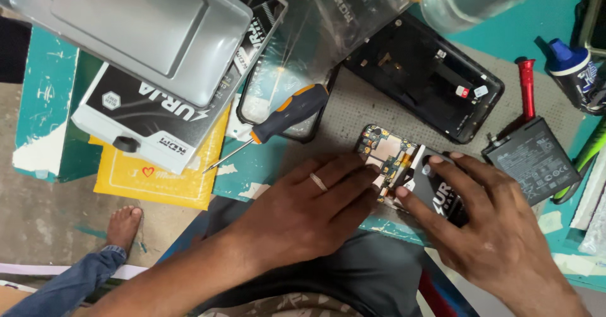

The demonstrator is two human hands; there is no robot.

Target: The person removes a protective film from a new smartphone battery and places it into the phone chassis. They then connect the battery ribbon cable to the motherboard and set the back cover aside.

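Left hand (309, 209) laid flat, fingers together and stretched out, tips resting on the near edge of the opened phone (384, 151) and steadying it; nothing gripped. Right hand (486, 228) curled over the black battery (442, 197), thumb on one long edge and fingertips on the other, pinching it against the phone's frame.

Judged from this: seating the battery in its bay, not yet pressed flat. Calls for squaring the pack with the bay, then even pressure along its length, kept off the exposed board and its ribbon connectors.

Phone lying back-up on the grey mat of the worktop (353, 105), near the front edge. Long axis slanting from upper left to lower right; bare circuit-board end pointing up and left, other end hidden under the right hand. Battery lined up along the same slant.

Further out: orange-and-black screwdriver (287, 113) well to the left, black phone shell (423, 77) beyond, loose grey battery (533, 159) just right, red-handled tool (526, 86) behind that.
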